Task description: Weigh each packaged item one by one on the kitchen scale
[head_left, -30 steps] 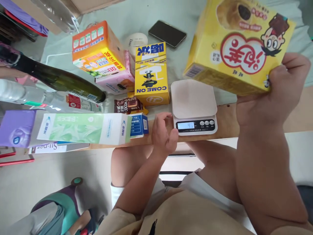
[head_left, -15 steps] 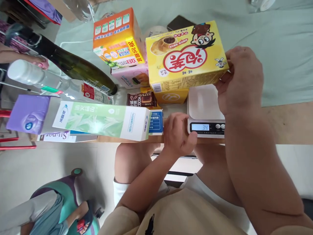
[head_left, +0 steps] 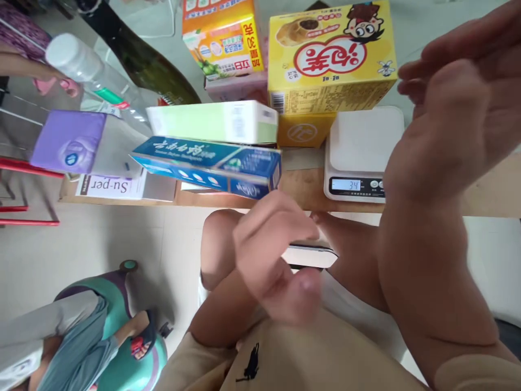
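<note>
- My right hand (head_left: 451, 108) is raised, fingers (head_left: 431, 68) spread apart and holding nothing.
- Just left of those fingers the yellow snack box (head_left: 330, 60) stands on the table (head_left: 309, 190), touching neither hand.
- Below the box and left of my right palm sits the white scale (head_left: 364, 149), its display lit.
- My left hand (head_left: 272, 255) is low, below the table edge, blurred; fingers look loosely curled and empty.
- Up and left of them, a blue toothpaste box (head_left: 207, 165) lies under a green box (head_left: 214, 122).
- Farther left: a purple box (head_left: 69, 141) and a dark bottle (head_left: 142, 60).
</note>
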{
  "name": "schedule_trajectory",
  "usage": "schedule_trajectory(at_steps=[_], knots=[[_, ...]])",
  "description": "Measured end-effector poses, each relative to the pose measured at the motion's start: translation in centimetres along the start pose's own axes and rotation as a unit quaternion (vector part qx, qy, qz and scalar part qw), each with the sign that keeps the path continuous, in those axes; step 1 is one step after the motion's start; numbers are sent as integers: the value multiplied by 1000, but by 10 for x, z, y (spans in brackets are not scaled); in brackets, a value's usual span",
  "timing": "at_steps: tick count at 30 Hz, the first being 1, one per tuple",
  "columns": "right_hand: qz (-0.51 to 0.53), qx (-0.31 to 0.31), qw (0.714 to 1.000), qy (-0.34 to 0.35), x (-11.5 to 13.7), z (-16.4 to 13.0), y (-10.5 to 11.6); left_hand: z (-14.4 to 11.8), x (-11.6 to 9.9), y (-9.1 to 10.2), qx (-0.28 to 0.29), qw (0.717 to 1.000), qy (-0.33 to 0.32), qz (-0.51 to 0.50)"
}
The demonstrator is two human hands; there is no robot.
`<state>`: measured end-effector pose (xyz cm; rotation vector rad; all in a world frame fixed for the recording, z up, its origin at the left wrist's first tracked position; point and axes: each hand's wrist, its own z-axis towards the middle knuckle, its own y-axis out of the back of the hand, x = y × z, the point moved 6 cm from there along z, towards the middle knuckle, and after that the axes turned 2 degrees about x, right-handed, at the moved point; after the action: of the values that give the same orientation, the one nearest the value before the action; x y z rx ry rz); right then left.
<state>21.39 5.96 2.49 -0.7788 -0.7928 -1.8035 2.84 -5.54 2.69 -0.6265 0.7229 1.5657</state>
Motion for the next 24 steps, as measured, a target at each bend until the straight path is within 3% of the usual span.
schedule_trajectory(at_steps=[2, 5, 7, 11, 13, 16, 19, 24], knots=[[19, 34, 999, 35, 23, -20, -19, 2, -6, 15, 8, 997, 61, -36], [16, 121, 992, 17, 28, -41, -45, 4, -4, 32, -7, 997, 25, -74], [7, 126, 992, 13, 23, -45, -50, 5, 2, 41, -18, 996, 12, -83], [-33, 102, 994, 24, 18, -36, -54, 5, 5, 47, -5, 992, 88, -93], [-74, 129, 988, 35, 22, -32, -61, 5, -2, 51, -7, 991, 113, -76], [-128, 227, 964, 58, 28, -33, -79, 8, -8, 57, -17, 990, 125, -62], [-169, 318, 932, 38, 23, -40, -91, 8, -1, 63, -27, 981, 169, -91], [-266, 370, 889, 37, 5, -48, -103, 4, 11, 71, -25, 969, 190, -157]])
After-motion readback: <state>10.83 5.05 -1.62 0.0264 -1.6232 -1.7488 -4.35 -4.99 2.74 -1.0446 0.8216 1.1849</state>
